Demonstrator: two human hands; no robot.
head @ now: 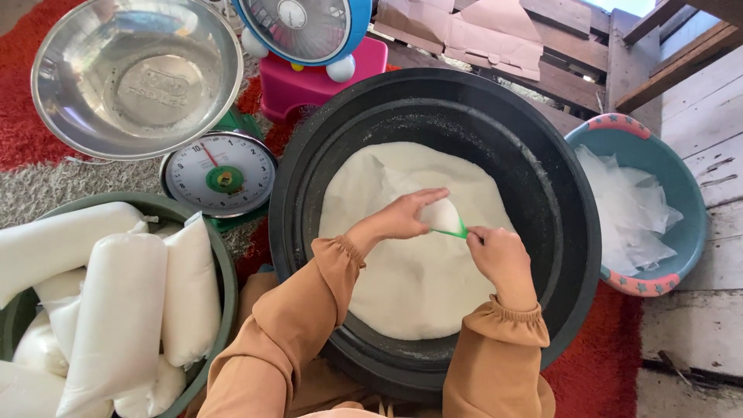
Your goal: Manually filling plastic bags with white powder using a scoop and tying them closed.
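Note:
A big black tub (565, 232) sits in front of me, filled with a mound of white powder (402, 271). Over the powder my right hand (499, 259) grips the handle of a small green scoop (457, 231) heaped with powder. My left hand (402, 215) reaches across and curls over the scoop's heap, fingers touching the powder on top. Both arms wear tan sleeves with gathered cuffs.
A green basin (220, 263) at the left holds several filled white bags (116, 317). Behind it stands a dial scale (220, 174) with a steel bowl (135, 73). A teal basin (681, 186) of clear plastic bags (627, 209) is on the right. A blue fan (302, 27) and pink stool (309, 81) stand behind the tub.

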